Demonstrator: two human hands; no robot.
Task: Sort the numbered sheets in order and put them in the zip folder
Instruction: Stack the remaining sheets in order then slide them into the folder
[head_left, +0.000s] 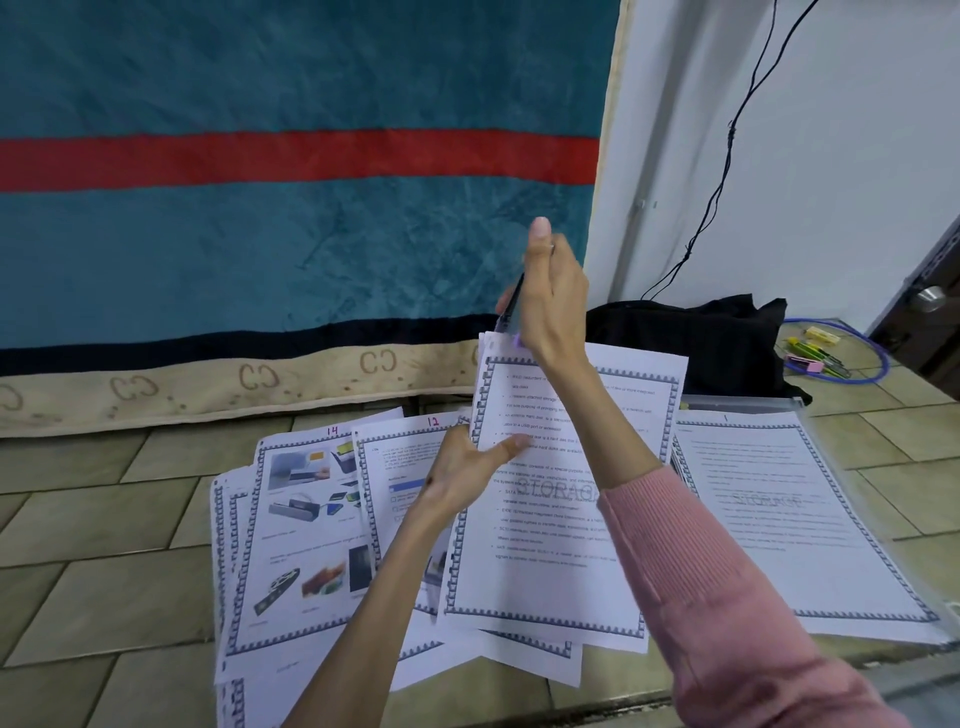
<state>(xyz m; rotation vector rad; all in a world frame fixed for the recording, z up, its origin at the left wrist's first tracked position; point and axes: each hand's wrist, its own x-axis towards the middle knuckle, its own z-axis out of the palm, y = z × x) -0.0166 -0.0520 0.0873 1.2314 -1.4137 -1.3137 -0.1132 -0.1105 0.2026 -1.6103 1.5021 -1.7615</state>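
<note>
Several printed sheets with patterned borders lie spread on the tiled floor. One marked 14 (306, 525) is at the left, one marked 12 (400, 467) beside it. A sheet marked 1 (779, 519) rests on the clear zip folder (748, 402) at the right. My left hand (467, 475) pinches the left edge of a raised text sheet (550, 499) in the middle. My right hand (550, 291) is lifted above that sheet's top edge, fingers closed around a dark pen (511, 306). The sheet's number is hidden behind that hand.
A teal blanket with a red stripe (291, 156) hangs behind the papers. A black bag (691, 338) sits behind the folder. A blue cable loop and small coloured items (821, 353) lie at the far right, near a door (935, 312).
</note>
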